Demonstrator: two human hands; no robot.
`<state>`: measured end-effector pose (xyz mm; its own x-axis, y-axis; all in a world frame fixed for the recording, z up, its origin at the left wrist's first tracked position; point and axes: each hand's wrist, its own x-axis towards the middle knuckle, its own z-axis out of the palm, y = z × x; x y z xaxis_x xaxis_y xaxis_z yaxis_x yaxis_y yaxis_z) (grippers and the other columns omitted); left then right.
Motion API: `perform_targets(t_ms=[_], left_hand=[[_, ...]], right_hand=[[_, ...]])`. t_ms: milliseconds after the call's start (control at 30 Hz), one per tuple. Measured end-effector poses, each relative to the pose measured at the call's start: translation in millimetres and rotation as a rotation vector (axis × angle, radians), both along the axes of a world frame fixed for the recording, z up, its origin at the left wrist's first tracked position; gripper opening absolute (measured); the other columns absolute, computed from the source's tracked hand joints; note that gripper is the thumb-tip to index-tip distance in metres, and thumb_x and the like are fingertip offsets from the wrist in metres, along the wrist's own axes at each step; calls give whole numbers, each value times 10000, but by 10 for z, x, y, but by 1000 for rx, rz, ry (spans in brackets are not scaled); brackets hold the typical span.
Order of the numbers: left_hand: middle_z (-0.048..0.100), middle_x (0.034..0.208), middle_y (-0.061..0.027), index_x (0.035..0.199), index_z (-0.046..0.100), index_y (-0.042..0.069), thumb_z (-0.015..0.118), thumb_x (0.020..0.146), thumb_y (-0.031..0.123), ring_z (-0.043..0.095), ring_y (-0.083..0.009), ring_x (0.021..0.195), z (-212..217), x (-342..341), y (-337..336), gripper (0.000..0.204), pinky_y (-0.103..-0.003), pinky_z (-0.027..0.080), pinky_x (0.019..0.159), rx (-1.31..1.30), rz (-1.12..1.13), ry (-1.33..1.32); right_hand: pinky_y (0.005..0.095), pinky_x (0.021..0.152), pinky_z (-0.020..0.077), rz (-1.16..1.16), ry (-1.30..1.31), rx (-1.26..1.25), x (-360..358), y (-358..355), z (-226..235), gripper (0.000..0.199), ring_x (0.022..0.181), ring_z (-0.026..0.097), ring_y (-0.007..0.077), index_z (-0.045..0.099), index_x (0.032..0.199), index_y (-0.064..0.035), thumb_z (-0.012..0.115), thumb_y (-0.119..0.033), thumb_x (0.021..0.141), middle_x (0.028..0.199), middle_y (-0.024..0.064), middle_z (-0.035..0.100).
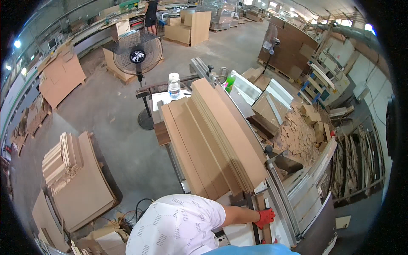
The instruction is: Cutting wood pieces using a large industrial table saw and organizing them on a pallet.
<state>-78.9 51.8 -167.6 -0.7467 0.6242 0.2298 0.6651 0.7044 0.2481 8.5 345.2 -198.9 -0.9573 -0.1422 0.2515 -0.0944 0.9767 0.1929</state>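
Observation:
My left arm, in a white printed sleeve, reaches right across the lower part of the head view. My left hand (266,217), in a red glove, lies over a narrow brown board strip (266,233) on the saw table (278,225), its fingers bent over the strip. Of my right hand (270,242) only a bit of red glove shows near the strip's lower end; light blue cloth (255,250) covers the rest. Beyond my arm, a tall stack of long brown boards (212,136) rests on the table, beside a metal rail (280,191).
A jar of clear liquid (174,86) and a green bottle (230,81) stand behind the stack. A standing fan (137,57) is at far left. Cut strips (63,159) lie on boards to the left; offcuts (297,131) heap at right. Another person (151,17) stands far off.

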Motion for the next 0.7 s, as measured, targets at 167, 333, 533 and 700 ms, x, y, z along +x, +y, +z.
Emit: perform_targets(t_ms=[167,333,533,700], left_hand=[[648,846,-132,736,676,115,732,531,407,626,-310,877,-161,-119,13,361,-438,471,795,235,-36,85],[672,981,-153,918,716,120,720,649,464,631,-315,980,552,-350,-275,437,-459,462,831,-215,-47,-253],[623,1066,-152,1357,511,87,778,660,549,582,-340,1065,222,-374,-309,878,-494,392,967,-68,-189,3],[640,1054,-131,1338,524,101,655,810,378,607,-348,1039,143,-772,-817,611,-669,370,957,-428,104,-119]], right_hand=[[506,1011,400,148,77,-354,159,-477,774,754,1163,559,365,608,1263,-60,828,-453,658,1214,154,640],[472,1028,386,63,119,-357,-287,-566,498,751,1138,552,334,598,1286,-116,802,-512,682,1196,135,631],[493,1126,276,-37,9,-455,-135,-520,620,761,1193,501,316,580,1245,-123,807,-522,638,1160,114,587],[486,1118,304,-21,57,-478,-36,-442,553,790,1163,537,318,596,1249,-134,816,-541,609,1114,108,611]])
